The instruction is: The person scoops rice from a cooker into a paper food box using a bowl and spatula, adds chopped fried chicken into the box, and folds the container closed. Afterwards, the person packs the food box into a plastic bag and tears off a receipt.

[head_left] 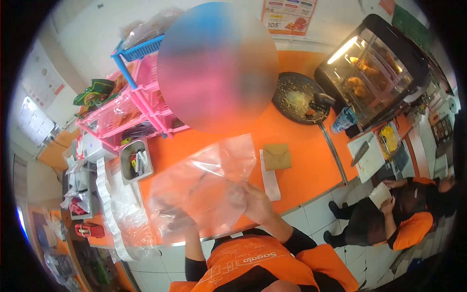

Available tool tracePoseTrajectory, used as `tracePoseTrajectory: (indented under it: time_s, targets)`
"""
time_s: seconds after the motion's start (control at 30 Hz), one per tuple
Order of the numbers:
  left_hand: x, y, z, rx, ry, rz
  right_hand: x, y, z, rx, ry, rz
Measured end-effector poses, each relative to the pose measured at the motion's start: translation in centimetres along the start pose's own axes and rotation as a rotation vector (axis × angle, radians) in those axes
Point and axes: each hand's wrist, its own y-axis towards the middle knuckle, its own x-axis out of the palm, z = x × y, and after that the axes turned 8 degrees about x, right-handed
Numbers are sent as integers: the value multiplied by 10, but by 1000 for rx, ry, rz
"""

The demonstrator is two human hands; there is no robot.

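An orange table (311,168) is being seen from above, with its near edge being overhung by the person's forearms. Above it, a clear plastic bag (209,168) is being spread between the hands, mostly ahead of them, its long axis being slanted from near left to far right. The right hand (256,203) is being placed at the bag's right side, with bunched plastic apparently being pinched; the left hand (181,225) is being blurred behind the film, so its grip cannot be told. The hands are being held well apart, the right forearm being angled inward and the left being pointed nearly straight ahead. Beyond the right hand, the nearer one, a folded brown packet (277,156) is being left untouched, overlapping a paper strip (271,184).
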Motion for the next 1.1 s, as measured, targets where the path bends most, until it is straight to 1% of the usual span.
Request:
tracePoseTrajectory:
  time_s: [0.07,0.1,0.17,0.2,0.27,0.37,0.47,0.5,0.57,0.6,0.63,0.67,0.7,0.73,0.8,0.83,0.87,0.9,0.93,0.97,1.03,1.07,1.1]
  targets:
    - [3,-2,-6,-24,0,10,0,-21,-9,-46,-97,202]
    - [4,-6,-13,-41,-1,17,-6,-28,-12,-15,-103,183]
    - [5,-16,-27,-66,-5,29,-30,-39,-16,7,-137,386]
    - [5,-20,-29,-77,-3,31,-49,-47,-19,38,-150,364]
    - [1,-24,-29,-115,1,26,-83,-62,-32,-115,-299,364]
    - [-5,-30,-13,-193,85,8,-76,-84,-53,-142,-265,363]
    - [-7,-36,1,-243,353,34,-75,-94,-67,-151,-307,406]
    - [-9,-37,0,-236,466,60,-78,-96,-72,-145,-304,399]
    - [-16,-39,-9,-194,671,122,-88,-99,-79,-94,-432,404]
    - [-18,-41,-14,-155,869,177,-92,-98,-81,-92,-431,403]
    - [-22,-44,-17,-159,869,176,-97,-97,-82,-88,-513,413]
    - [-23,-47,-17,-157,1024,289,-96,-97,-82,-86,-592,427]
    - [-25,-51,-18,-156,1180,399,-95,-95,-81,-92,-583,438]
    - [-25,-57,-18,-173,1184,387,-93,-91,-78,-87,-581,451]
    - [-9,-72,-10,-5,793,338,-96,-86,-80,-92,-573,479]
    - [-6,-77,-5,-58,678,376,-107,-84,-82,-77,-554,494]
    - [-11,-85,2,-75,677,366,-115,-84,-85,-63,-537,509]
    - [-19,-96,8,-53,792,392,-116,-79,-78,-76,-531,524]
    - [-22,-104,10,-31,906,414,-115,-68,-63,-411,-1024,640]
    - [-17,-109,7,-46,902,399,-113,-58,-50,-750,-1522,731]
    - [-7,-115,9,-38,1113,630,-67,-68,-27,-444,-1926,707]
    - [2,-116,2,-43,1107,620,-46,-63,-6,-148,-1753,598]
    - [14,-118,-9,-29,1284,506,-26,-61,10,101,-1826,310]
